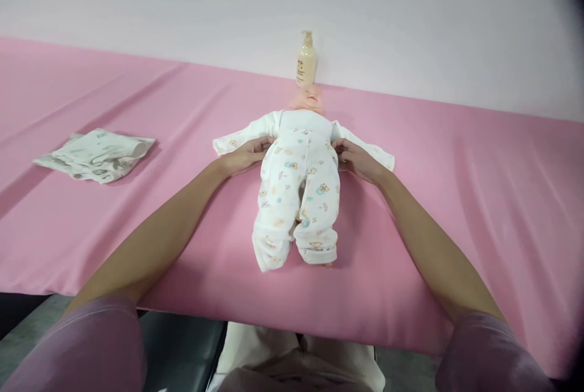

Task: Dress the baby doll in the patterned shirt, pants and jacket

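Observation:
A baby doll [311,100] lies on its back, head toward the wall. It wears a white long-sleeved top [301,118] and white trousers [298,161] printed with small animals, pulled up over the belly. At the left side of the waist, my left hand [250,154] has its fingers closed on the trousers' edge, the tips partly hidden. My right hand [358,159] grips the opposite side of the waist with curled fingers. Both sleeves spread outward behind my hands. The trouser legs point toward me, and a bit of foot shows below the right-hand cuff.
A pink cloth [182,270] with creases covers the table. Folded white printed clothing [103,151] lies at the left. Behind the doll's head a cream pump bottle [306,63] stands against the pale wall [159,8]. A black seat [182,343] shows under the table's front edge.

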Demonstrator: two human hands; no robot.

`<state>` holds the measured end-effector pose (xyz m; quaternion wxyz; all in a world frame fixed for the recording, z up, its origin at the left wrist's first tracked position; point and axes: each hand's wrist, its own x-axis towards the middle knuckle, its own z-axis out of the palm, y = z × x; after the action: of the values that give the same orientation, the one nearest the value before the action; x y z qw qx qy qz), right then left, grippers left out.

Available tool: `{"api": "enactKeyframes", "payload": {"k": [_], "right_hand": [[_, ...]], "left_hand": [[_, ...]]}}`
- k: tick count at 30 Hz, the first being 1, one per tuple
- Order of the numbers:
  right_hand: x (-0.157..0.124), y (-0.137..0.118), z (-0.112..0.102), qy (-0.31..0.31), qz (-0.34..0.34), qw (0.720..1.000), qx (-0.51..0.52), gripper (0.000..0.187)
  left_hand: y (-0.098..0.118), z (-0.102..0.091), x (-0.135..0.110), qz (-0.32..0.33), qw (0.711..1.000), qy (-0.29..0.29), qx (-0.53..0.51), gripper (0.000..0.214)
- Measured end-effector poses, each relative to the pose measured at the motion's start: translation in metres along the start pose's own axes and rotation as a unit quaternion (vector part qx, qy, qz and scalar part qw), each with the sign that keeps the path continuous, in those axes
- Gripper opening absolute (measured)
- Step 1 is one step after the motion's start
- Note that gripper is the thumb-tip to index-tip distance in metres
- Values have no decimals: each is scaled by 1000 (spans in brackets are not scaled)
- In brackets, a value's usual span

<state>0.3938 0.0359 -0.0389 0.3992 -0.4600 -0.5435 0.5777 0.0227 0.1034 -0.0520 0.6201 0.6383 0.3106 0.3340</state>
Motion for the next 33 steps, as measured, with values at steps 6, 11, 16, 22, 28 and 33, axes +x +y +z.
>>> {"api": "enactKeyframes", "payload": {"k": [6, 11, 16, 22, 28, 33], "right_hand": [[-7, -1, -14, -82, -55, 990, -105, 41], [-7, 0, -14, -87, -44, 989, -113, 38], [-5, 3, -19, -105, -45, 988, -108, 35], [-6, 3, -23, -113, -54, 985, -119, 33], [-9, 0, -20, -117, -64, 980, -151, 48], [-7, 6, -21, -124, -76, 977, -157, 62]], "left_hand": [[17, 2, -2, -3, 994, -60, 95, 71], [21, 2, -5, -4, 994, -67, 85, 76], [16, -2, -5, -6, 995, -66, 71, 82], [15, -4, -5, -13, 994, -81, 68, 75], [12, -5, -4, -21, 994, -60, 90, 71], [6, -5, -1, -2, 996, -60, 72, 78]]}}
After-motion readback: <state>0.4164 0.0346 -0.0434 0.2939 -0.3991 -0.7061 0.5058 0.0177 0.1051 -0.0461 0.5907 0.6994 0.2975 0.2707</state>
